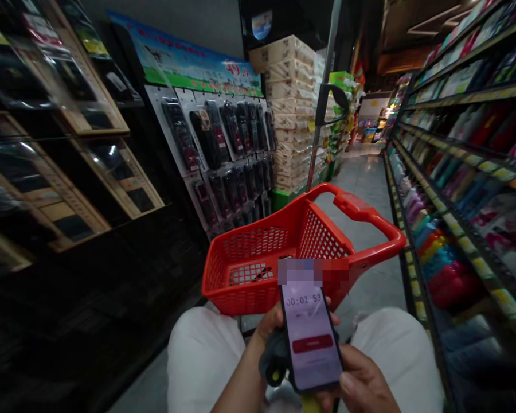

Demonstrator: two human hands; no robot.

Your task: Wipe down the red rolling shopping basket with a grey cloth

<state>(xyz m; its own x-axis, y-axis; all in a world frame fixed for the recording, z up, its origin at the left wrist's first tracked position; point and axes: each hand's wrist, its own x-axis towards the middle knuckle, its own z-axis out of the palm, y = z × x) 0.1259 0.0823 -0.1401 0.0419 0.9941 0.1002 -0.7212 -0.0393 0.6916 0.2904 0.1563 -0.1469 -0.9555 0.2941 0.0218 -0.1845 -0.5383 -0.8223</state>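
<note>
A smartphone (312, 338) with a lit screen showing a timer and a red button is held low in the middle of the view. My left hand (270, 327) is wrapped round its left edge from behind. My right hand (363, 381) grips its lower right corner, thumb at the screen's edge. A dark rounded object (274, 358) with a yellow spot sits under the phone by my left hand; I cannot make out what it is. A red plastic shopping cart basket (258, 258) stands just ahead of my knees, its handle (365, 215) on the right.
Shelves (468, 172) of colourful packaged goods line the right of the aisle. On the left hang dark packaged items on a pegboard (223, 155), beside dark glass cabinets (51, 143). Stacked cartons (290, 109) stand further down. The grey floor (365, 178) runs ahead.
</note>
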